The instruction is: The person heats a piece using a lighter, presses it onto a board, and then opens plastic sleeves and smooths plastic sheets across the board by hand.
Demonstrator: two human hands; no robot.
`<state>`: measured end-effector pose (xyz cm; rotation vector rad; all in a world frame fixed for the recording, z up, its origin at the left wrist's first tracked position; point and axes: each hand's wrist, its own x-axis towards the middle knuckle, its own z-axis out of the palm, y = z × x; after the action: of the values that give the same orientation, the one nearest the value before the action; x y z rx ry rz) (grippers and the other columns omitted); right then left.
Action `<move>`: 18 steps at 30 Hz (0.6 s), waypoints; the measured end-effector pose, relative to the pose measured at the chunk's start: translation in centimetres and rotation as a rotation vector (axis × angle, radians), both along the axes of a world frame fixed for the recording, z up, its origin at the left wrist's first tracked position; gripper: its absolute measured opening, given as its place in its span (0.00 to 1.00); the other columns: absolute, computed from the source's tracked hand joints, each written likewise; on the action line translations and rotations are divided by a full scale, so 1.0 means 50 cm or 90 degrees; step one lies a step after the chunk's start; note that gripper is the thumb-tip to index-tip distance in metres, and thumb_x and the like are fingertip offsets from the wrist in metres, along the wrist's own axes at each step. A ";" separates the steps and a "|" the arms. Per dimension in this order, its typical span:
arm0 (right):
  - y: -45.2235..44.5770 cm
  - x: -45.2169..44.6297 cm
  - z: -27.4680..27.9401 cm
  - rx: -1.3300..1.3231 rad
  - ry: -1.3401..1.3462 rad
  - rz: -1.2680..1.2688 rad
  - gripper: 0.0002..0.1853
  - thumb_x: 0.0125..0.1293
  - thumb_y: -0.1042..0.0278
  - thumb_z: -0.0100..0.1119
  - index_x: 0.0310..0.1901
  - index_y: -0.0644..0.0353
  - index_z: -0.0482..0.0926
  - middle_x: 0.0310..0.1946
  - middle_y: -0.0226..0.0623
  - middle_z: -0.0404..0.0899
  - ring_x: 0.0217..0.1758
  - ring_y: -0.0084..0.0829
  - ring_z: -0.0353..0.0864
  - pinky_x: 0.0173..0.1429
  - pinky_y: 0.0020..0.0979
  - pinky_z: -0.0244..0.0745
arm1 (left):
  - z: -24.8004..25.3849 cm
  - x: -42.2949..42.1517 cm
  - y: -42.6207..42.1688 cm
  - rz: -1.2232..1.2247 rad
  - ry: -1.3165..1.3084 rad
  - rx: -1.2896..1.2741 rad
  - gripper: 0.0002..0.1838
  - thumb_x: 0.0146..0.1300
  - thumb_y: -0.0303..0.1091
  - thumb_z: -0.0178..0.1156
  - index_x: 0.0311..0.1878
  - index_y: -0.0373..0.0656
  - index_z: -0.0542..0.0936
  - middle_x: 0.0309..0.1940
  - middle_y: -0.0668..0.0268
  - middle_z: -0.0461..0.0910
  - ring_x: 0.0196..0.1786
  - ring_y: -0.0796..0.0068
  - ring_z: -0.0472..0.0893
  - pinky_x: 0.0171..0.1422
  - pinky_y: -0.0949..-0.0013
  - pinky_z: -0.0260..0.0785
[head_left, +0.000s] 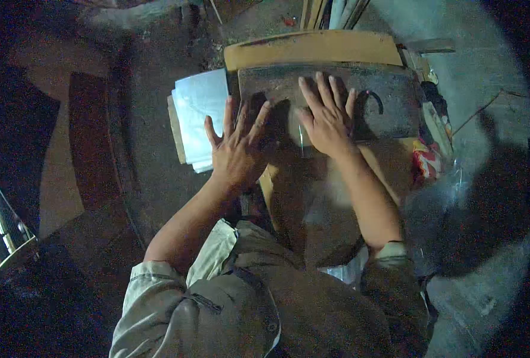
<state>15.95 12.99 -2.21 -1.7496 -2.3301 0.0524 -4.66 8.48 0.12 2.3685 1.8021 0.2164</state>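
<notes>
My left hand (236, 143) is spread, its fingers pointing away from me, between a stack of pale, shiny sheets (199, 98) and a dark flat board (390, 122). It holds nothing. The fingers of my right hand (329, 116) are also spread, over the dark board, with nothing in them. Whether either palm presses down is hard to tell. A curved black mark or piece (374, 102) shows on the board to the right of my right hand. Behind the board lies a tan sheet (312, 48).
A red and white packet (426, 161) and clear plastic (456, 179) lie at the right. Thin strips or pipes (339, 13) stand at the top. A thin stick (482, 110) is farther right. At the far left is a slatted, bright-edged object (5, 224).
</notes>
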 end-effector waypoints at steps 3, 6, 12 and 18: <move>0.015 0.002 0.000 0.016 -0.014 0.006 0.31 0.64 0.47 0.50 0.68 0.41 0.59 0.70 0.41 0.52 0.74 0.48 0.46 0.69 0.65 0.30 | -0.003 0.000 0.004 -0.001 -0.006 -0.020 0.41 0.54 0.57 0.58 0.71 0.64 0.55 0.71 0.60 0.52 0.75 0.55 0.45 0.68 0.31 0.26; 0.007 0.001 0.022 0.011 -0.047 -0.064 0.30 0.67 0.48 0.46 0.69 0.40 0.57 0.72 0.41 0.48 0.75 0.45 0.43 0.71 0.60 0.28 | 0.005 -0.001 0.021 -0.011 -0.001 -0.025 0.39 0.58 0.57 0.55 0.71 0.61 0.54 0.72 0.59 0.51 0.75 0.55 0.43 0.68 0.31 0.23; -0.068 0.015 0.023 -0.056 -0.032 -0.044 0.30 0.67 0.50 0.48 0.69 0.41 0.57 0.71 0.42 0.49 0.74 0.45 0.44 0.71 0.59 0.29 | -0.005 -0.007 0.046 -0.032 -0.025 0.015 0.40 0.57 0.57 0.56 0.71 0.62 0.54 0.72 0.59 0.50 0.75 0.53 0.43 0.67 0.30 0.22; -0.050 0.012 0.005 -0.047 -0.015 -0.059 0.30 0.67 0.48 0.46 0.69 0.39 0.56 0.71 0.42 0.49 0.75 0.46 0.43 0.71 0.60 0.29 | 0.005 0.010 0.008 -0.053 0.005 0.021 0.36 0.61 0.53 0.53 0.71 0.63 0.55 0.72 0.58 0.48 0.75 0.52 0.41 0.67 0.29 0.22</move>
<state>16.54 10.49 -1.96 -1.9018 -2.2873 0.1041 -4.17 8.89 0.39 2.4637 1.7117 0.2276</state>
